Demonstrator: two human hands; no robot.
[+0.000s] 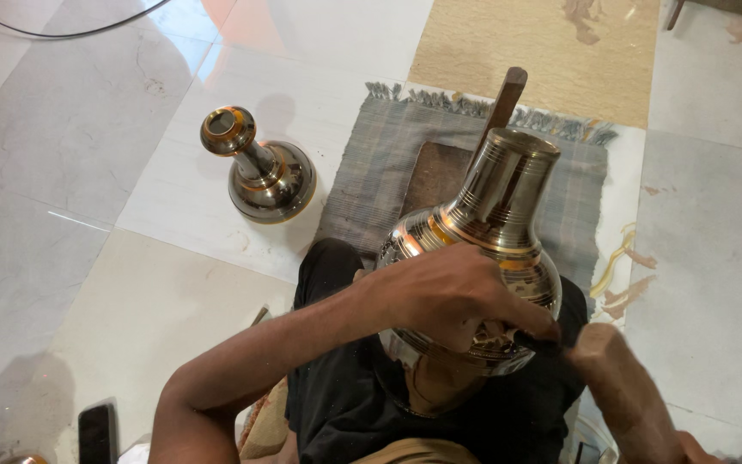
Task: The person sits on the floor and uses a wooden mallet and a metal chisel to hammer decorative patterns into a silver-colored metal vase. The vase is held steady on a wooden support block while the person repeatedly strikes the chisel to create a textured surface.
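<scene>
The large brass vase (474, 258) sits in the person's lap, over the dark trousers (345, 404), neck pointing away toward the fringed grey mat (371, 172) on the marble floor (70, 155). The left hand (457, 296) lies across the vase's round belly, fingers curled down and pinching what looks like a small dark tool against the engraved band at the shoulder. The right hand (620, 378) comes in from the lower right, blurred; it seems closed around a pale, blocky thing, perhaps a mallet, though the grip itself cannot be told for sure.

This vase looks heavy and rigid, polished to a mirror shine, so it will be slippery under bare skin. The narrow ribbed neck and the wide belly braced against the thighs look like the sound places to hold it; the flared mouth less so.

A smaller brass vase (259, 167) stands upright on the floor off the mat's left edge, well apart. A wooden stick (501, 103) rises behind the big vase's neck, and a dark phone (96, 434) lies near the lower left.
</scene>
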